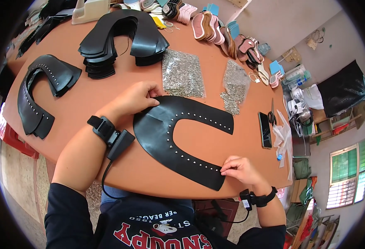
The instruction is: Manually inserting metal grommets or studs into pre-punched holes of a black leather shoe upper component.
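A black U-shaped leather-like piece (153, 130) lies on the table in front of me, its two ends toward the right. A row of small silver studs follows its inner curve. My left hand (139, 97) is closed on its far left edge, thumb on top and fingers partly hidden. At the end of the near arm, my right hand (241, 170) pinches the edge beside the last studs. Whether a loose stud sits between those fingertips cannot be seen. Beyond the piece are a clear bag of silver studs (183, 74) and a second, opened bag (235, 83) with studs spilling out.
Studded black pieces (45, 76) are stacked at the left, and a taller stack of plain ones (124, 25) stands behind. A phone (264, 130), scissors (272, 112) and crumpled plastic (283, 135) lie at the right. Bundles of pink and brown cut pieces (207, 27) line the far edge.
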Tool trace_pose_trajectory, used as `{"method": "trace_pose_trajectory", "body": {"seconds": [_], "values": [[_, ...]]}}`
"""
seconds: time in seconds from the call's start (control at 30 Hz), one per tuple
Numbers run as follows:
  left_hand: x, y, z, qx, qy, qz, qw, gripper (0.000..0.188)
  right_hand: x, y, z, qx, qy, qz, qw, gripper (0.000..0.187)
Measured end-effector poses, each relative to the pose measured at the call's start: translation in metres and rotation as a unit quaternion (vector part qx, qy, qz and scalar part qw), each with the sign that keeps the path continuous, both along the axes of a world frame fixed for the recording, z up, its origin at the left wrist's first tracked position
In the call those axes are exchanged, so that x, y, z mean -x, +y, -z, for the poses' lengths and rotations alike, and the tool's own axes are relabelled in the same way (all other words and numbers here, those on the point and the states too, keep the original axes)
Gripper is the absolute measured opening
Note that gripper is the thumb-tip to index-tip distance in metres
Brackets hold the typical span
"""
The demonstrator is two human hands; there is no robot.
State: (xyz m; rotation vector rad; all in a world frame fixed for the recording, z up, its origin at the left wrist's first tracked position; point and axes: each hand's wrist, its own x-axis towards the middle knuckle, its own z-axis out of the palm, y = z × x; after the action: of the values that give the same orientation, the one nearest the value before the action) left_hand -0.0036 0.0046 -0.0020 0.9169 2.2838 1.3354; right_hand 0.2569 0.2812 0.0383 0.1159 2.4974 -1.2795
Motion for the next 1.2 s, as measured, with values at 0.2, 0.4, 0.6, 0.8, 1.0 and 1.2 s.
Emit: {"method": "trace_pose_trajectory", "body": {"seconds": [0.2,0.4,0.6,0.8,1.0,1.2], "values": [[0.001,0.001,0.001,0.000,0.000,0.003,1.000,0.020,0.011,0.007,-0.006,0.029,-0.067,-0.014,0.997,0.004],[0.001,0.000,0.003,-0.013,-0.006,0.012,1.000,0.018,0.010,0.004,-0.003,0.025,-0.045,-0.032,0.998,0.002],[-0.001,-0.001,0.000,-0.018,-0.024,0.010,0.999,0.018,0.015,-0.003,-0.008,-0.020,-0.078,-0.002,0.997,0.008],[0.001,-0.001,-0.001,-0.004,-0.006,0.013,1.000,0.019,0.031,0.002,-0.009,-0.080,-0.176,-0.007,0.981,0.023],[0.005,0.001,0.001,-0.001,0.032,0.014,0.999,0.019,0.047,0.006,-0.007,-0.144,-0.225,-0.030,0.963,0.027],[-0.007,-0.014,-0.016,0.118,0.138,-0.005,0.983,0.029,0.030,0.010,-0.001,-0.101,-0.167,-0.007,0.981,0.026]]}}
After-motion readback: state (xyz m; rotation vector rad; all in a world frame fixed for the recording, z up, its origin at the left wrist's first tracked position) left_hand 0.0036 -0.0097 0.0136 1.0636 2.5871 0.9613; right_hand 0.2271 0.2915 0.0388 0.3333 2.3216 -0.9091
